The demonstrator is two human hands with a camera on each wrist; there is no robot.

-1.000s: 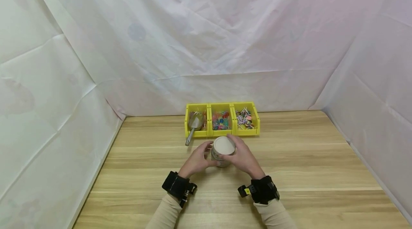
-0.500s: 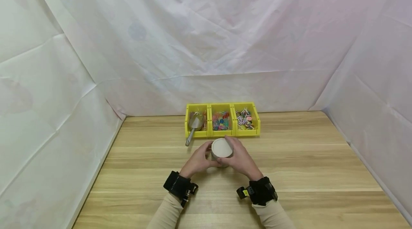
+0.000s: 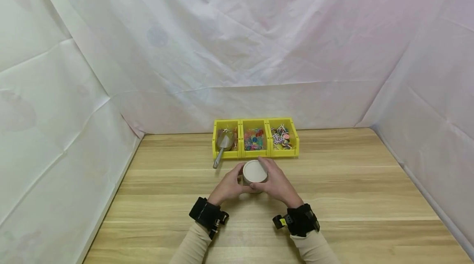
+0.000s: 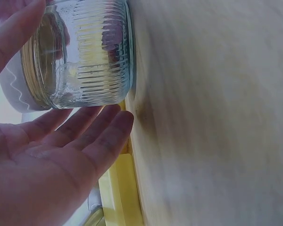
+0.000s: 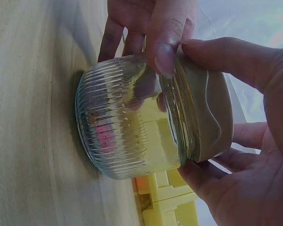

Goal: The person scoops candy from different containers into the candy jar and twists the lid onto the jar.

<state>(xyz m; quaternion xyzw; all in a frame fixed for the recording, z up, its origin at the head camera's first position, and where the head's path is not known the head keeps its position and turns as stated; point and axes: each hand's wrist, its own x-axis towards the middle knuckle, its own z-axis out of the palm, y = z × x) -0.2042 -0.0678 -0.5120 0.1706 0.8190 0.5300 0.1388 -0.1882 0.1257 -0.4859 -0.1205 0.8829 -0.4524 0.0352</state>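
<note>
A ribbed clear glass jar (image 3: 254,185) with a white lid (image 3: 254,171) stands on the wooden table (image 3: 352,181), just in front of the yellow bins. My left hand (image 3: 232,181) holds the jar's body from the left. Its thumb (image 5: 164,44) presses near the neck and its fingers (image 4: 92,129) lie along the far side. My right hand (image 3: 273,178) grips the lid (image 5: 208,113) from the right, thumb (image 5: 226,61) on one side and fingers on the other. The jar (image 4: 87,61) looks empty inside.
Three joined yellow bins (image 3: 255,154) sit at the back middle of the table. The left one holds a metal scoop (image 3: 223,144), the middle one coloured sweets (image 3: 254,139), the right one wrapped sweets (image 3: 281,136). White sheeting walls the table at the back and both sides.
The jar and both hands have shifted slightly toward me and a little left. Both hands keep their hold on the jar and lid.
</note>
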